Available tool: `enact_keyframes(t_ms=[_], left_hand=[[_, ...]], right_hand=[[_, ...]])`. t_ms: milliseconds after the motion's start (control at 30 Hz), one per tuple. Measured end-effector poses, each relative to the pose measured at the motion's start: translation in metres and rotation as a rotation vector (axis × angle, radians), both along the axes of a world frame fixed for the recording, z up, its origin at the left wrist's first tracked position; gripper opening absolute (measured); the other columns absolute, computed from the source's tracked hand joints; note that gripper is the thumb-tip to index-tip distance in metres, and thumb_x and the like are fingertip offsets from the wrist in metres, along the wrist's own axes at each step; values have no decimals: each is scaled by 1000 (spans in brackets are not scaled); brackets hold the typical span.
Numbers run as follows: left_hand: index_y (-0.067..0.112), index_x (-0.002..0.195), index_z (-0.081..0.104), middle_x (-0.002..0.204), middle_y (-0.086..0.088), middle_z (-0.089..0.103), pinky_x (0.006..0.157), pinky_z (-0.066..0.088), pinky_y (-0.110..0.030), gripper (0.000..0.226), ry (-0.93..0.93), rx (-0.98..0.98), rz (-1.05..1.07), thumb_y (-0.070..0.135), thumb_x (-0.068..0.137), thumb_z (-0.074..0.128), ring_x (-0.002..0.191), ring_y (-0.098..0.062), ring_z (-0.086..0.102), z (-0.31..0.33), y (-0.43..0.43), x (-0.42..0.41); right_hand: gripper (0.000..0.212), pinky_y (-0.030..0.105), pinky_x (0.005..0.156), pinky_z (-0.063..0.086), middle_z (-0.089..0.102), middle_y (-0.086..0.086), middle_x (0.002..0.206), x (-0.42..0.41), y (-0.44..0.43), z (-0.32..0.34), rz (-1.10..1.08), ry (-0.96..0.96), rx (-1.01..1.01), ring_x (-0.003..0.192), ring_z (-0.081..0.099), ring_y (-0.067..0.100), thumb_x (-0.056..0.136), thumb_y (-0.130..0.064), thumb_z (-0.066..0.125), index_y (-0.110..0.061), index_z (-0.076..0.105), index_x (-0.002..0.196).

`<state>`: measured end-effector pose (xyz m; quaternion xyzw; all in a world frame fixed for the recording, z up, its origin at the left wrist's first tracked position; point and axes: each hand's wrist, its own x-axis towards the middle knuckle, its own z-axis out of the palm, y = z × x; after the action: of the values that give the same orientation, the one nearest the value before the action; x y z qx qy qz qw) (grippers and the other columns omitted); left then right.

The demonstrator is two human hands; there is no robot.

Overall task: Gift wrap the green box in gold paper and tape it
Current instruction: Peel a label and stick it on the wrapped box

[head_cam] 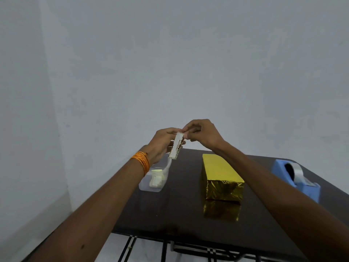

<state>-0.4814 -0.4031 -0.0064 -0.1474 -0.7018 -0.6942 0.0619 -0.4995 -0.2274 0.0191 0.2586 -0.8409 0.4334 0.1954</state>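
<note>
A box wrapped in shiny gold paper lies lengthwise on the dark table, its crinkled end face turned toward me. No green shows on it. Both hands are raised above the table's far edge. My left hand, with orange threads at the wrist, holds a small narrow white strip with print on it. My right hand pinches the strip's top end with fingertips and thumb. Neither hand touches the wrapped box.
A clear plastic container with small white pieces inside sits at the table's left, below my left hand. A blue tape dispenser with a grey roll stands at the right edge. A pale wall rises behind the table.
</note>
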Motion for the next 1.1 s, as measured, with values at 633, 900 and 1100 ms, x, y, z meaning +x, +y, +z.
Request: enact_keyframes(t_ms=[633,900,1100], left_hand=[[2,94,74,99,-13,74,64,61,-30,9,110,-150,252,7,88,70,83,-23,73,-20,39,1],[-2,83,73,74,-16,72,55,57,-21,5,135,-385,455,3,83,71,57,-17,68,-29,14,-6],[4,85,77,85,-12,75,60,46,-19,7,200,-795,456,4,80,71,65,-16,63,-41,9,-12]], right_hand=[[12,29,68,59,74,5,83,25,47,-23,-182,-78,-141,74,68,15,83,-3,68,-8,74,92],[11,29,67,62,72,11,81,22,73,-35,-289,-121,-349,70,74,18,89,-5,62,-5,72,88],[11,25,63,60,72,10,79,22,94,-37,-366,-109,-436,64,70,11,92,-6,61,-2,71,90]])
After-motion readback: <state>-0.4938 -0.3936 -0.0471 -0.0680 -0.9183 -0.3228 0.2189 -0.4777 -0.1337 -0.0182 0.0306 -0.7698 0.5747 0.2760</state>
